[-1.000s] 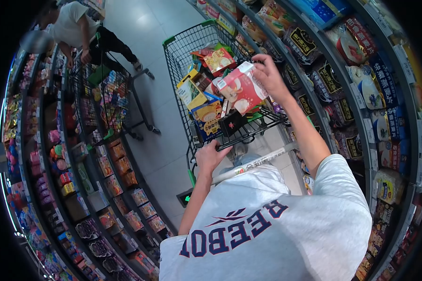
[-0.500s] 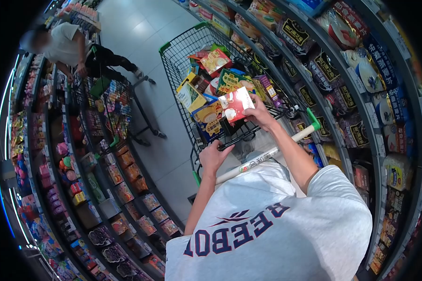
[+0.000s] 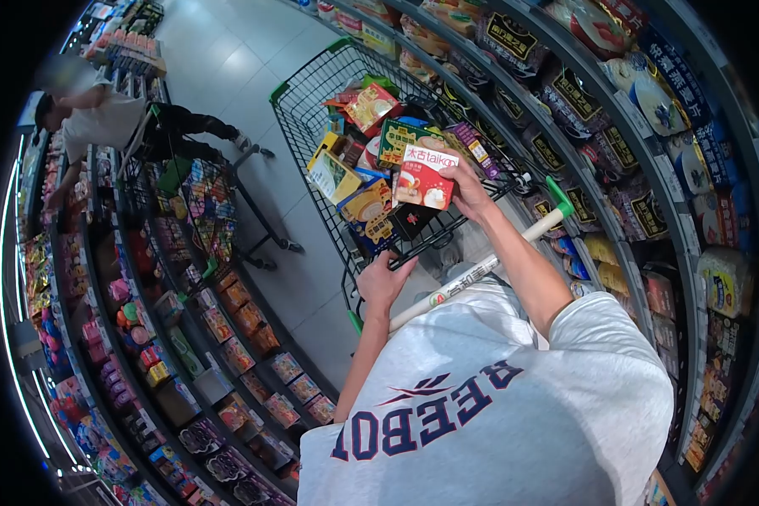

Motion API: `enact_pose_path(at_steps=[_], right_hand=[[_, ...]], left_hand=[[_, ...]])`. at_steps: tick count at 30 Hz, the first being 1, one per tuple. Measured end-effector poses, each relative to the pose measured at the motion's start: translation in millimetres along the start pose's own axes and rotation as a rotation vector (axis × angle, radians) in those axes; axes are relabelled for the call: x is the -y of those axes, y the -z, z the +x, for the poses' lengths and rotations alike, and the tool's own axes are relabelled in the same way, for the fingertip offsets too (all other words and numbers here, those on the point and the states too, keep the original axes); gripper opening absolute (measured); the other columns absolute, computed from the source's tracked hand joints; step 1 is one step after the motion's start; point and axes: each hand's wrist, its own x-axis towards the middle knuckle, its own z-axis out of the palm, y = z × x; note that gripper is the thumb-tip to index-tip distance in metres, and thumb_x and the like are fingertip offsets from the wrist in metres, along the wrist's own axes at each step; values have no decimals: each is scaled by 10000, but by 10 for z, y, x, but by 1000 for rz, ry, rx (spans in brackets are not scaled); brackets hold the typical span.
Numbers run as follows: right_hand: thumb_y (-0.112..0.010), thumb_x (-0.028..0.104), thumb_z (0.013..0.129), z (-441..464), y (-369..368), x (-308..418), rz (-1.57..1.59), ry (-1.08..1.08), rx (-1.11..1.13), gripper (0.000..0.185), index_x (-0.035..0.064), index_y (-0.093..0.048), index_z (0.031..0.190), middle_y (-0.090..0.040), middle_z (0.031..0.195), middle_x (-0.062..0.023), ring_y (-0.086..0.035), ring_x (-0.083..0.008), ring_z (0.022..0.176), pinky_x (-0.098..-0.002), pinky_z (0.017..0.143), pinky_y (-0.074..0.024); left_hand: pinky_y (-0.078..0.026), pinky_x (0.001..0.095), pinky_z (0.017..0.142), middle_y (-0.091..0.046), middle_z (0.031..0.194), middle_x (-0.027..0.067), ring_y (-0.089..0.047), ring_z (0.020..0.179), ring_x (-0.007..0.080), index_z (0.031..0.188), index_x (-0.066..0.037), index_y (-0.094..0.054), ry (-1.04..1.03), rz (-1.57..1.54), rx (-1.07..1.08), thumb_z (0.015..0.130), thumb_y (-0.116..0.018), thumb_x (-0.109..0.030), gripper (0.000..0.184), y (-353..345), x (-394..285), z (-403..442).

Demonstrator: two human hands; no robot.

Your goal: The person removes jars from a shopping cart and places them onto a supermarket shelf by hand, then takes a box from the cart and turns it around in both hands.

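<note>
My right hand (image 3: 468,187) grips the right side of a red and white box (image 3: 423,178) marked "taikoo", held over the near part of the shopping cart (image 3: 299,126). At the cart's near left rim, my left hand (image 3: 383,278) is closed around the black wire edge. Below and beyond the held box lie a green box (image 3: 394,139), a red box (image 3: 371,107), a yellow box (image 3: 334,176), a blue and yellow pack (image 3: 369,212), a purple box (image 3: 476,150) and a black box (image 3: 411,218). The white handle bar (image 3: 472,276) crosses in front of my body.
Shelves of bagged food (image 3: 572,108) curve along the right. Small packaged goods fill the left shelves (image 3: 185,346). At the upper left, a person in a white shirt (image 3: 101,124) stands by another cart (image 3: 202,207). Tiled floor (image 3: 291,223) runs between the carts.
The red and white box has turned upright to show its lettering and sits lower than a second ago. My left hand stays on the rim. The other person has leaned towards the left shelves.
</note>
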Motion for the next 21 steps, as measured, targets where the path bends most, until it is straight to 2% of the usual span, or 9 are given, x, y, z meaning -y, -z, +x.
enact_pose_path(at_steps=[4, 5, 12, 21], right_hand=[[-690, 154, 928, 54, 4, -93, -97, -42, -25, 592, 13, -408, 1429, -630, 1263, -153, -686, -197, 1110, -353, 925, -595], [-695, 158, 944, 60, 5, -110, -157, -59, -56, 581, -8, -398, 1415, -629, 1254, -187, -699, -198, 1070, -339, 897, -601], [-715, 168, 960, 24, -119, -44, -288, -62, -70, 558, 26, -370, 1375, -692, 1155, -199, -715, -188, 1024, -324, 853, -600], [-670, 252, 1038, 32, -65, -59, -217, -15, -137, 485, 60, -368, 1365, -671, 1223, -192, -691, -174, 1058, -313, 895, -573]], left_hand=[[-552, 449, 628, -731, 707, 114, -735, 711, 340, 920, -145, -761, -17, -8, -15, 762, -803, -655, 536, 15, 34, 6], [-553, 450, 615, -729, 704, 121, -734, 699, 343, 908, -145, -759, -28, -13, -27, 759, -798, -666, 544, 8, 43, 16], [-555, 451, 620, -737, 720, 113, -734, 698, 342, 914, -134, -748, -18, -4, -10, 766, -787, -679, 566, 34, 21, 17], [-550, 450, 603, -733, 702, 102, -733, 676, 325, 918, -134, -752, -29, -9, -26, 762, -794, -678, 567, -12, 21, 4]])
